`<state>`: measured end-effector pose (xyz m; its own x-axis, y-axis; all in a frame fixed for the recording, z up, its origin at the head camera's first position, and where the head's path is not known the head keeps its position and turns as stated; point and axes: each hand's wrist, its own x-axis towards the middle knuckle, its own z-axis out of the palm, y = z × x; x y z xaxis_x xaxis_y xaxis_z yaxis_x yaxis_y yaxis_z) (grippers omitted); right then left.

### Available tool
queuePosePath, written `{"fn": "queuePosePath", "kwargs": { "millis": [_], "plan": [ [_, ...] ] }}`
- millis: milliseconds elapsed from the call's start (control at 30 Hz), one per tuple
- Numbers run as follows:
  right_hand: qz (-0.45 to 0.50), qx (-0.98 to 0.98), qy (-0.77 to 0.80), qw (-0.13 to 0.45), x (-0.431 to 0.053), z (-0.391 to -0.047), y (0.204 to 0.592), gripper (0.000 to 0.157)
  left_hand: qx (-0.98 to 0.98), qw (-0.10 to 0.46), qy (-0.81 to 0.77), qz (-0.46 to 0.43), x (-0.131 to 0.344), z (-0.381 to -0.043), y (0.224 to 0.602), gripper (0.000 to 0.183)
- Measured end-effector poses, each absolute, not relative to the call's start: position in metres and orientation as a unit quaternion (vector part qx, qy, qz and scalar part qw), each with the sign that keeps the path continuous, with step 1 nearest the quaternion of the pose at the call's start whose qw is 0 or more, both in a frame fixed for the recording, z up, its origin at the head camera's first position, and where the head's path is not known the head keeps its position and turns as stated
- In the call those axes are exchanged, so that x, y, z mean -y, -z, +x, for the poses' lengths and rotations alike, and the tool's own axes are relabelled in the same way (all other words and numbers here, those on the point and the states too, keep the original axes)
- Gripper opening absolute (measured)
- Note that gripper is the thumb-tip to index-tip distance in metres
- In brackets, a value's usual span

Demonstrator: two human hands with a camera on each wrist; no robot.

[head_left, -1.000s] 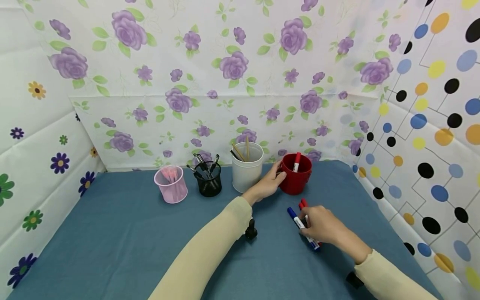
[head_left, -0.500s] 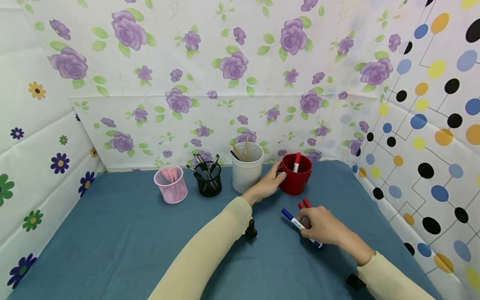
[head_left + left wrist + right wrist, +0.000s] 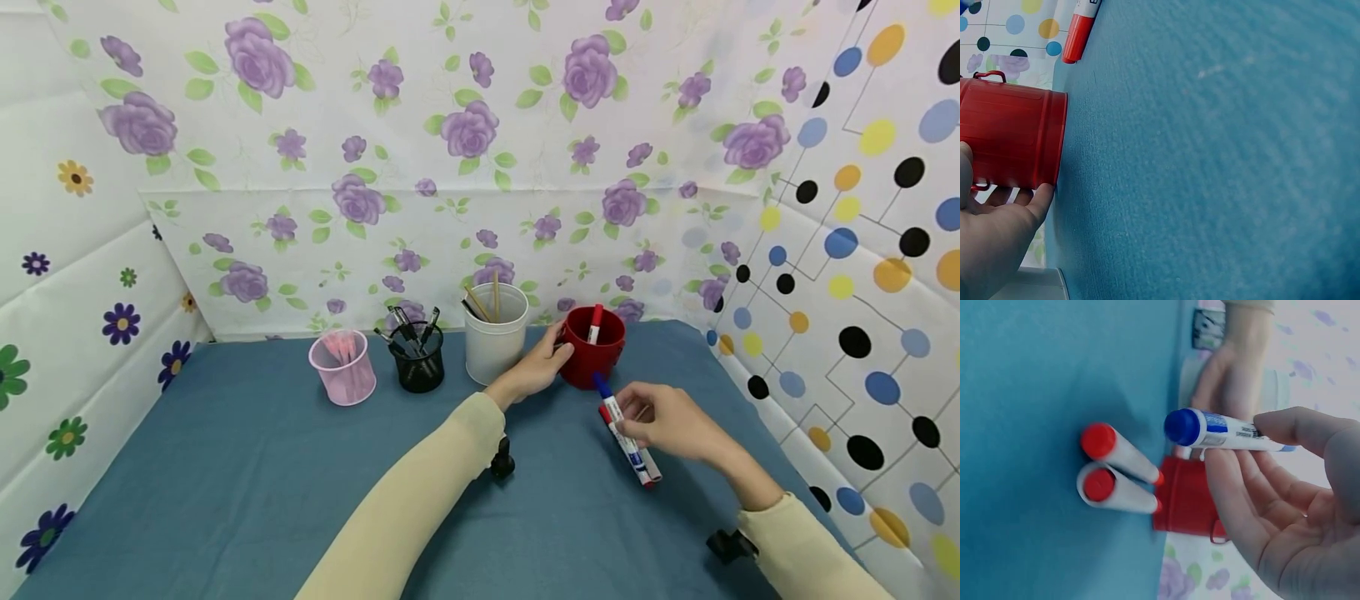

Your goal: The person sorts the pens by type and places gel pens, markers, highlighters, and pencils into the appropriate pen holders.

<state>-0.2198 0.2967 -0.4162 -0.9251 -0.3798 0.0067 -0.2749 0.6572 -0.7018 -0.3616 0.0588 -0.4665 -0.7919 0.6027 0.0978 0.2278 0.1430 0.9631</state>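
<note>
My left hand (image 3: 536, 367) holds the side of a small red bucket (image 3: 588, 362); in the left wrist view its thumb and fingers reach round the bucket (image 3: 1013, 131). A red-capped marker (image 3: 595, 325) stands inside. Between thumb and fingers, my right hand (image 3: 667, 421) pinches a blue marker (image 3: 1229, 431), raised off the cloth just in front of the bucket. Below it, two red markers (image 3: 1119, 450) lie side by side on the cloth, partly hidden in the head view by the blue marker and the hand.
Left of the bucket stand a white pot (image 3: 495, 342) with pencils, a black mesh cup (image 3: 420, 371) with pens, and a pink cup (image 3: 347, 383) with pink-topped sticks. A blue cloth (image 3: 262, 483) covers the table. Patterned sheets (image 3: 300, 83) hang behind and at the sides.
The right hand has lifted the blue marker from beside the red markers and moved it up, its blue cap now nearer the bucket. The left hand has stayed on the bucket.
</note>
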Motion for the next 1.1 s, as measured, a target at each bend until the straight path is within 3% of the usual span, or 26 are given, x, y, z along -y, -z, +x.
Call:
{"fn": "queuePosePath", "kwargs": {
  "millis": [567,1100],
  "plan": [
    [-0.113,-0.876,0.469,-0.031,-0.325,-0.246,0.387,0.042,-0.736,0.159,-0.597,0.279,-0.058,-0.358,0.467,0.062],
    [-0.073,-0.870,0.475,-0.106,-0.315,-0.281,0.357,0.056,-0.740,0.156,-0.593,0.276,-0.059,-0.359,0.467,0.063]
  ]
}}
